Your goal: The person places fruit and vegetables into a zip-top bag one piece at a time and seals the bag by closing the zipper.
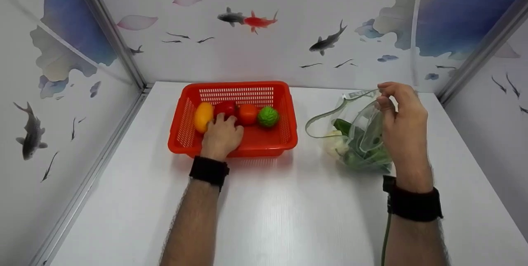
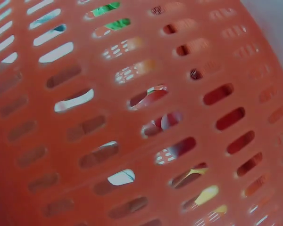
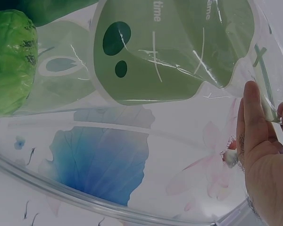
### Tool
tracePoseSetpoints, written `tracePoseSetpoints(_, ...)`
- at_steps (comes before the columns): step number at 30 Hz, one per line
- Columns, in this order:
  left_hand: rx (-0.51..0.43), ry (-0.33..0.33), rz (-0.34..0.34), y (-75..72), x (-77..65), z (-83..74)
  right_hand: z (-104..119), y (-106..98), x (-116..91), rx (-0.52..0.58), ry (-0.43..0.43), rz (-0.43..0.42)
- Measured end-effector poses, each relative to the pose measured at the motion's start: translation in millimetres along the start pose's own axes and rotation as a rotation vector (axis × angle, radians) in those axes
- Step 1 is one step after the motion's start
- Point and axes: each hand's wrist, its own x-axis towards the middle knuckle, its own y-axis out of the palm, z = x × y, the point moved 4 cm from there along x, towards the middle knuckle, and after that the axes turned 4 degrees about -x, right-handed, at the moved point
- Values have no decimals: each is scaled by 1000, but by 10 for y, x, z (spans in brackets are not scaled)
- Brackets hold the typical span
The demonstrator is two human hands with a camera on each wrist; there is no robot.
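Observation:
In the head view my left hand [image 1: 222, 136] reaches over the near rim of a red plastic basket [image 1: 264, 146]. Its spread fingertips are at the near side of a shiny red fruit or vegetable [image 1: 226, 108], beside a yellow mango [image 1: 204, 117]. The basket's slotted wall [image 2: 146, 113] hides those fingers in the left wrist view. To the right, my right hand [image 1: 404, 119] pinches the upper edge of a clear plastic bag [image 1: 363, 134] with green trim between thumb and fingers. Inside the bag are a dark green vegetable [image 1: 342, 125], other greens and a whitish item [image 1: 336, 142].
An orange-red round fruit or vegetable [image 1: 248, 114] and a bumpy green one [image 1: 268, 116] sit in the basket's right half. Basket and bag stand on a white table [image 1: 288, 208], with printed wall panels [image 1: 264, 51] behind and at both sides.

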Motion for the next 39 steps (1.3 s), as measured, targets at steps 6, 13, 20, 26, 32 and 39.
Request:
tracePoseSetpoints(6, 33, 28, 46, 1, 18, -15, 6, 4, 5, 6, 10, 1)
tracePoseSetpoints(13, 77, 34, 57, -1, 31, -46, 8, -4, 6, 4, 18, -5)
tracePoseSetpoints(20, 8, -17, 145, 15, 14, 11, 11, 10, 3, 16, 10, -5)
tracePoseSetpoints(26, -34, -23, 231, 12, 3, 12, 5, 8, -7, 7, -7, -6)
tracePoseSetpoints(32, -85, 18, 182, -16, -11, -28, 6, 3, -12, 19, 19, 7)
tracePoseSetpoints(39, -67, 132, 77, -136, -50, -137, 17, 14, -2, 16, 10, 5)
